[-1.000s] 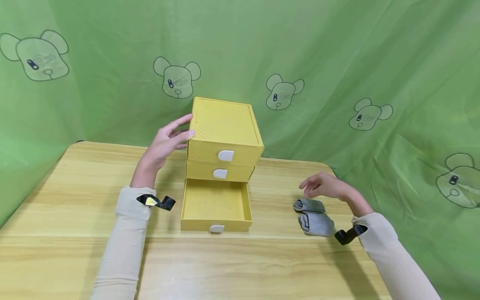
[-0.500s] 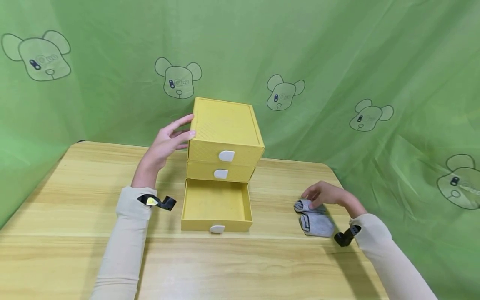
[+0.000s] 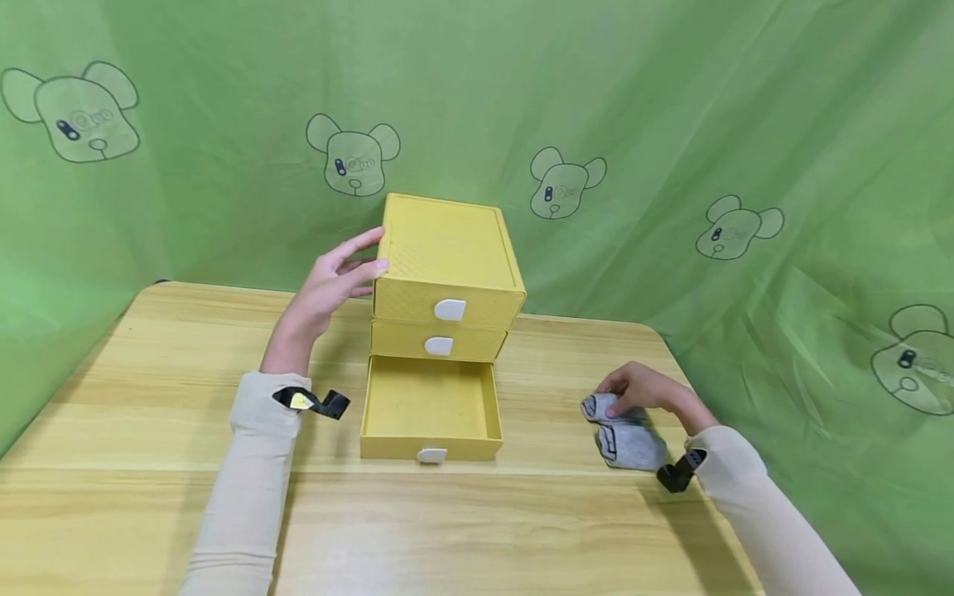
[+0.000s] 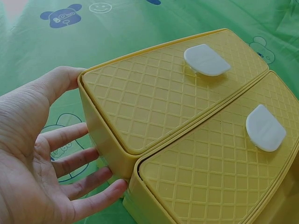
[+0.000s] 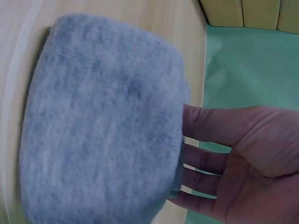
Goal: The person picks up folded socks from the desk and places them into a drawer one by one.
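Observation:
A yellow drawer unit (image 3: 447, 240) with white handles stands on the table; its bottom drawer (image 3: 432, 406) is pulled out with nothing inside. My left hand (image 3: 328, 285) rests against the unit's upper left side, thumb at the top edge and fingers spread, as the left wrist view also shows. Two rolled grey socks lie on the right of the table. My right hand (image 3: 641, 389) pinches the farther sock (image 3: 599, 407) between thumb and fingers. The nearer sock (image 3: 633, 447) lies just in front of it and fills much of the right wrist view, partly hiding the grip.
The wooden table (image 3: 447, 530) extends in front of the drawer unit and to both sides. A green curtain (image 3: 477, 99) with bear-head prints hangs behind the table and along its sides. Bare tabletop lies between the open drawer and the socks.
My right hand has come down from above the socks and taken hold of the farther one, which has shifted slightly left. The left hand and drawer unit stay in place.

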Available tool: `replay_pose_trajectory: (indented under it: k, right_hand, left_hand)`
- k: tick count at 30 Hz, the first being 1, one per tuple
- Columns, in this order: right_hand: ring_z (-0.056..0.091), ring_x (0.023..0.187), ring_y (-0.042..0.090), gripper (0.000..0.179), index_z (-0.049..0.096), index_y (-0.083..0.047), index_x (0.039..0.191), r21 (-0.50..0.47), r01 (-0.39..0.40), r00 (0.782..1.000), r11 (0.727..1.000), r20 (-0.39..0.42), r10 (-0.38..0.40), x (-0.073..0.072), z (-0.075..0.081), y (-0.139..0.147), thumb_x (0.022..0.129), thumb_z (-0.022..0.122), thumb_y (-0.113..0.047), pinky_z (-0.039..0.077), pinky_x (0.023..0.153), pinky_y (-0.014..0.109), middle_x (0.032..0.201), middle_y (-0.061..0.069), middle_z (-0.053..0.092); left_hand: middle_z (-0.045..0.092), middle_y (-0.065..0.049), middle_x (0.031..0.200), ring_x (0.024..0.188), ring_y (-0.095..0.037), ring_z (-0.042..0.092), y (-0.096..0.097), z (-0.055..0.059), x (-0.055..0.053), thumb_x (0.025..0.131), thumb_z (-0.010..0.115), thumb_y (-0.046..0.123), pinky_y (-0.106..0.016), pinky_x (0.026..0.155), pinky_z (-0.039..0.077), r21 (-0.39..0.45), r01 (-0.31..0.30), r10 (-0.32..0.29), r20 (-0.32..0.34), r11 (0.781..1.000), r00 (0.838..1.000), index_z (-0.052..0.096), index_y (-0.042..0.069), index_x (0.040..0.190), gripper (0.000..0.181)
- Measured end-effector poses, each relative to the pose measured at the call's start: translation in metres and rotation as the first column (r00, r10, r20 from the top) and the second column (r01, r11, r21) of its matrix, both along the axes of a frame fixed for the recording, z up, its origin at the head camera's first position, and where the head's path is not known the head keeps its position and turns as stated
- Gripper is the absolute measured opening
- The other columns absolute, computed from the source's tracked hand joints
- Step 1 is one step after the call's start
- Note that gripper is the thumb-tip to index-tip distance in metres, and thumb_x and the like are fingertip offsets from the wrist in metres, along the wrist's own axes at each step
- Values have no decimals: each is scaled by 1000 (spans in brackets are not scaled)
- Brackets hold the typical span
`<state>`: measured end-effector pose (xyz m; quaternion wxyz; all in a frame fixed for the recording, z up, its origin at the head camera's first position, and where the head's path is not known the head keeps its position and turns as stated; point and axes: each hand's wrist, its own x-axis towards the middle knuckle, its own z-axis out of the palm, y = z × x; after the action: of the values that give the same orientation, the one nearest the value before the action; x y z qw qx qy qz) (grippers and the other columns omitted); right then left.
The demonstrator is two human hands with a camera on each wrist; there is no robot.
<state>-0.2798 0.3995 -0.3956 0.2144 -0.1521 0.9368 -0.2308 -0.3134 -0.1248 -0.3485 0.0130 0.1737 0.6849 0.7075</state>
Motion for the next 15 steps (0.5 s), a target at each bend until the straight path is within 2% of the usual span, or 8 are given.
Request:
replay_pose_trajectory:
  k: [8,15]
  right_hand:
    - [64,87,18,26,72,7,103,18,15,998,1000,-54,-14,-4,-4,-9,81,82,-3,55,75,30,95,14,74]
    - [64,92,24,26,67,5,102,3,-11,994,1000,-105,11,-5,-4,-13,82,82,-3,54,75,30,98,17,71]
  left_hand:
    - [41,-4,160,139,-26,50,-1,-2,-1,98,67,30,-49,111,47,-5,-4,4,-4,1000,1000,44,32,155,61]
    - [42,-3,159,138,-26,50,-1,-2,-1,98,67,30,-48,110,48,-13,-4,4,-15,1000,1000,44,32,155,61]
